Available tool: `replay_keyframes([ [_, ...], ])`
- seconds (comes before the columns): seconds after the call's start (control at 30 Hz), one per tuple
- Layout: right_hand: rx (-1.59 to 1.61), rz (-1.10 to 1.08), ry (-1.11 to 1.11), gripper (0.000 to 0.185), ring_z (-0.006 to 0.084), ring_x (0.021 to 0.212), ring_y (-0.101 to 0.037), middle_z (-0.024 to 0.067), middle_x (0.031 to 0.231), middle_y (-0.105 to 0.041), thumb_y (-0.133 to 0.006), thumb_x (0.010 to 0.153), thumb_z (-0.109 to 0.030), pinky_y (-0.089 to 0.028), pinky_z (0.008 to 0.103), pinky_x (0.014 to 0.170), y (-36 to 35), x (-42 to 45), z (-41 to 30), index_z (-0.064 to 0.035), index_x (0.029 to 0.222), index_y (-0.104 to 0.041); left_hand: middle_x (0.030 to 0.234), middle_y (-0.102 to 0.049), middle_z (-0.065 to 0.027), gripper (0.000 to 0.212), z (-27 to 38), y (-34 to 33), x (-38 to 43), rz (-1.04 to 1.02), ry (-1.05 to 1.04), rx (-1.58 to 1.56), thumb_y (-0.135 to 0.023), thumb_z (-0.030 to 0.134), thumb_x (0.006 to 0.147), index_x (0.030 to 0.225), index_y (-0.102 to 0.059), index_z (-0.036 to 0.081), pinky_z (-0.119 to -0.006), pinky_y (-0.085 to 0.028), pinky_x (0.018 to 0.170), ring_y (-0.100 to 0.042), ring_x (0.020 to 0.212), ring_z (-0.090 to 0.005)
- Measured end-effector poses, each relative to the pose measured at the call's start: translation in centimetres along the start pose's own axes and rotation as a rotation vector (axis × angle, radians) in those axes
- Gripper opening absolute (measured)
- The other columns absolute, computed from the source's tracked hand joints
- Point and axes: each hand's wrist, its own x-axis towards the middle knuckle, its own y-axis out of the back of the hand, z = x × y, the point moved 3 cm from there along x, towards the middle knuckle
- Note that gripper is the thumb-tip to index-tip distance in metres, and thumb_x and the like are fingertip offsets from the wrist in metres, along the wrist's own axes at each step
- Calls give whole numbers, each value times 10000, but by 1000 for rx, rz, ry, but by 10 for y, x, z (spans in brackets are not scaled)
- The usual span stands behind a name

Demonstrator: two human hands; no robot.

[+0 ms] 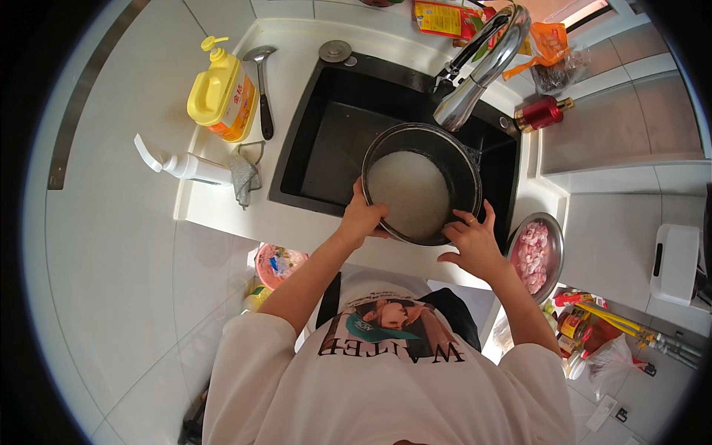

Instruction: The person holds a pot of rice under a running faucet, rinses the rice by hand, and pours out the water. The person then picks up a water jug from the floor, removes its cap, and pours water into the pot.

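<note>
A round dark pot (467, 161) with cloudy whitish water in it is held at the front of a black sink (339, 128). My left hand (361, 217) grips the pot's left rim, thumb on top and fingers underneath. At the pot's lower right rim is my right hand (471, 236), fingers spread and bent over the edge; whether it bears any weight I cannot tell. The chrome faucet (473, 83) arches over the sink, its spout close to the pot's far rim. Grains at the pot's bottom cannot be made out clearly.
Left of the sink stand a yellow pump bottle (217, 100), a ladle (264, 89), a white spray bottle (194, 168) and a grey cloth (245, 175). A metal bowl (558, 253) of raw meat pieces (533, 258) sits at the right. A red bottle (542, 114) lies near the faucet.
</note>
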Motion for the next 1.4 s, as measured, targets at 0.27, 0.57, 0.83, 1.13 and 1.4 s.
replay_keyframes([
  [0.27, -118, 163, 70, 221, 197, 834, -533, 31, 717, -548, -732, 578, -163, -273, 527, 930, 55, 4, 1, -72, 699, -571, 979, -564, -257, 490, 6, -16, -15, -227, 171, -310, -437, -41, 735, 1213, -337, -68, -416, -605, 626, -646, 760, -367],
  [0.57, -98, 14, 85, 201, 215, 800, -522, 44, 682, -511, -703, 585, -107, -250, 472, 951, 95, 16, -4, -64, 663, -523, 934, -585, -303, 358, -10, -30, -18, -379, 277, -496, -400, -12, 760, 1071, -446, -182, -398, -596, 690, -633, 802, -426],
  [0.83, -91, 10, 150, 129, 209, 716, -517, 51, 600, -489, -649, 601, -65, -283, 460, 915, 100, 26, -11, -67, 608, -520, 968, -591, -288, 363, -31, -31, -20, -454, 413, -544, -420, 48, 765, 1056, -472, -163, -396, -573, 756, -616, 847, -450],
  [1.13, -125, -65, 169, 124, 208, 719, -525, 53, 615, -522, -664, 613, -71, -286, 431, 910, 112, 34, -17, -56, 612, -541, 1026, -573, -288, 368, -39, -40, -22, -491, 500, -604, -428, 80, 768, 1064, -479, -133, -444, -542, 821, -586, 938, -451],
  [1.4, -137, -132, 183, 122, 206, 737, -531, 52, 631, -545, -678, 638, -90, -278, 424, 914, 118, 41, -21, -49, 628, -564, 1026, -569, -293, 391, -45, -45, -22, -526, 540, -620, -430, 99, 760, 1073, -475, -131, -443, -536, 830, -588, 939, -444],
])
